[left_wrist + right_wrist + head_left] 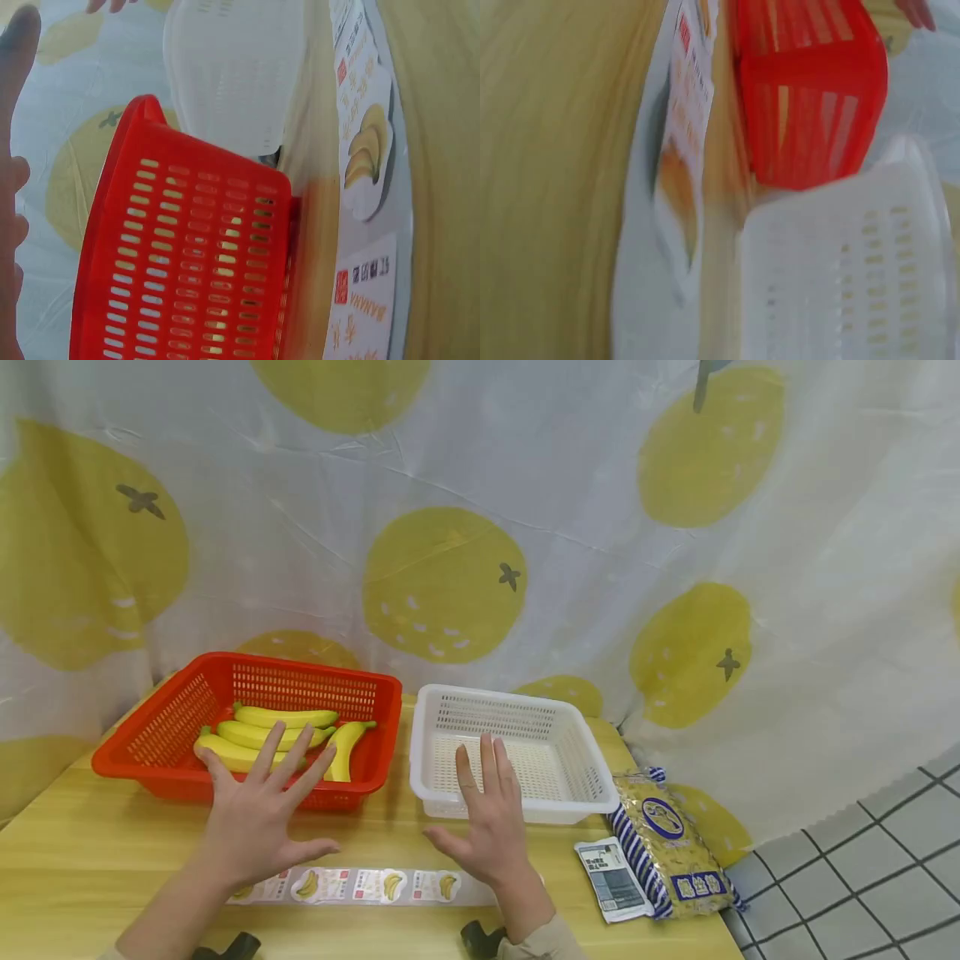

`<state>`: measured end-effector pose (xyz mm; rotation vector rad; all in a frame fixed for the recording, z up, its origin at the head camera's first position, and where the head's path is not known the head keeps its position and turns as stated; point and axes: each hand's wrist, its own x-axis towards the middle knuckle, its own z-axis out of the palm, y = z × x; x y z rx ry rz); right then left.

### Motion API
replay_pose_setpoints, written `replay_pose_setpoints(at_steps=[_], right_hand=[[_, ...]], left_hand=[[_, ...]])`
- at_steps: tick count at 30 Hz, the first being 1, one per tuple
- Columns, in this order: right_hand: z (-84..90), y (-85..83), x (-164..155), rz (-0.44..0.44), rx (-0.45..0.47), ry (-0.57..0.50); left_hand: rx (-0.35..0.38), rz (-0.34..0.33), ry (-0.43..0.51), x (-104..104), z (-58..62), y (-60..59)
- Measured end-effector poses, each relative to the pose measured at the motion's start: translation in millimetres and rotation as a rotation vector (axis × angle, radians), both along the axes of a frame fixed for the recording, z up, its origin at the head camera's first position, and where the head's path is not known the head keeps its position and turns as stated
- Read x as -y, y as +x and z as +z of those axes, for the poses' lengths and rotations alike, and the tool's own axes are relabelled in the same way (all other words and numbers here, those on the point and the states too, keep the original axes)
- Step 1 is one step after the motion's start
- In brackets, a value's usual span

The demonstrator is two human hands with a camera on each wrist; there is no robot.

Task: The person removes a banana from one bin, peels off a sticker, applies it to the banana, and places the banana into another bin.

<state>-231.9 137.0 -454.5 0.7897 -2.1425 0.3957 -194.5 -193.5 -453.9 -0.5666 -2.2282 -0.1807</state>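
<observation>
Hands both raised above the bench (pixel 90 860), palms down, nothing held. Left hand (pixel 255 814) has fingers spread wide and straight, fingertips over the near wall of the red basket (pixel 150 739); whether it touches the basket cannot be told. Right hand (pixel 487 822) also flat, fingers straight and close together, thumb out to the side, its tips over the near rim of the white basket (pixel 592 768). Neither grip has hold of anything.

Red basket sits toward the back left of the bench, with several yellow bananas (pixel 285 718) lying inside. White basket stands just beside it on the right, a narrow gap between them.

Strip of banana stickers (pixel 352 885) lies flat along the front edge of the bench, under and between the two hands. Bag of noodles (pixel 671 852) lies at the right edge of the bench, with a small printed packet (pixel 611 877) just beside it. Fruit-print cloth (pixel 450 527) hangs behind.
</observation>
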Motion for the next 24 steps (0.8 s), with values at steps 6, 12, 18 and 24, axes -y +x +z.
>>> replay_pose_setpoints(at_steps=[6, 12, 18, 24], right_hand=[[14.9, 3.6, 23, 0.154, 0.111, -0.147], [32.1, 15.9, 63, 0.387, 0.464, -0.431], [35.0, 21.3, 93, 0.250, 0.802, -0.436], [23.6, 19.8, 106, 0.160, 0.898, -0.465]], left_hand=[[0.007, -0.017, 0.100, 14, 5.2, -2.2], [0.111, -0.059, 0.400, 33, 26.8, -4.3], [0.327, 0.093, 0.490, 72, 61.3, -22.2], [0.549, 0.144, 0.470, 116, 90.2, -55.0]])
